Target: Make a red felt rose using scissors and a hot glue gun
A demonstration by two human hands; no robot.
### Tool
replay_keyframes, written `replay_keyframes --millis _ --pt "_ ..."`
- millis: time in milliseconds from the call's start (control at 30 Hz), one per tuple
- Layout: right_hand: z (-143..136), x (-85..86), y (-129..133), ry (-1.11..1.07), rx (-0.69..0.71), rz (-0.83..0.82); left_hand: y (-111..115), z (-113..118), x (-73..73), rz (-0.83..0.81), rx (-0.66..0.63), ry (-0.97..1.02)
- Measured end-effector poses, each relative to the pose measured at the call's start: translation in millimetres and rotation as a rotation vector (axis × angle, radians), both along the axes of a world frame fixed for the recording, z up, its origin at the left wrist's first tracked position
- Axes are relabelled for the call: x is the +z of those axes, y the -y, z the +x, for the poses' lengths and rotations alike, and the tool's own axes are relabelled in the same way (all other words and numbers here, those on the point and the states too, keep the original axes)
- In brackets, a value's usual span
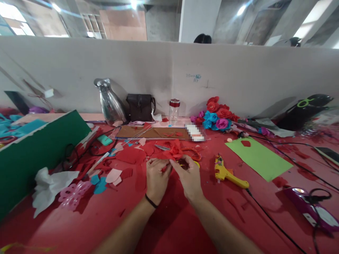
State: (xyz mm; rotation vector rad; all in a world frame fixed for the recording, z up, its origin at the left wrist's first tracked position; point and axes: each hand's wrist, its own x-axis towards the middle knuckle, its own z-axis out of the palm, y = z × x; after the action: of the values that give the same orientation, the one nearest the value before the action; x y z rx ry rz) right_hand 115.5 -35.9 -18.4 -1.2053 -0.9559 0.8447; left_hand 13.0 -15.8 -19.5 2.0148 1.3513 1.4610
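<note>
A red paper flower (175, 149) is held in front of me, its petals rising above my fingertips. My left hand (158, 179), with a dark band at the wrist, is closed around the flower's base. From the other side my right hand (190, 177) pinches the same base between thumb and fingers. Just beyond the flower lie scissors with an orange handle (193, 153), their blades pointing left and partly hidden. Something with a yellow loop (197, 164) shows behind my right fingers. Red paper pieces (131, 155) lie left of the flower.
A yellow glue gun (225, 173) with a black cord lies right of my hands, near a green sheet (261, 158). Finished paper flowers (218, 114), a glass jar (174, 113) and a metal jug (108, 102) stand along the partition. A green board (42, 155) rises at left.
</note>
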Motion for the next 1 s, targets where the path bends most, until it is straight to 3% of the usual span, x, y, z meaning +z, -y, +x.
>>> replay_keyframes --millis 233,567,700,867,1000 --pt "2.6 7.3 8.9 0.188 0.003 0.202 -1.4 -6.4 3.2 -0.020 -0.095 0.200" --pt "4.9 8.3 6.2 0.061 0.056 0.303 0.7 -12.3 11.8 0.058 -0.166 0.198" --pt "5.2 5.3 2.6 0.018 0.074 0.287 -0.7 -10.4 7.3 -0.039 -0.137 0.259" --pt "6.3 1.5 0.6 -0.016 0.121 0.223 -4.2 -7.8 3.5 -0.264 -0.249 0.451" --pt "8.0 -0.1 -0.6 0.010 0.079 0.181 -4.3 -5.1 7.0 -0.358 -0.299 0.505"
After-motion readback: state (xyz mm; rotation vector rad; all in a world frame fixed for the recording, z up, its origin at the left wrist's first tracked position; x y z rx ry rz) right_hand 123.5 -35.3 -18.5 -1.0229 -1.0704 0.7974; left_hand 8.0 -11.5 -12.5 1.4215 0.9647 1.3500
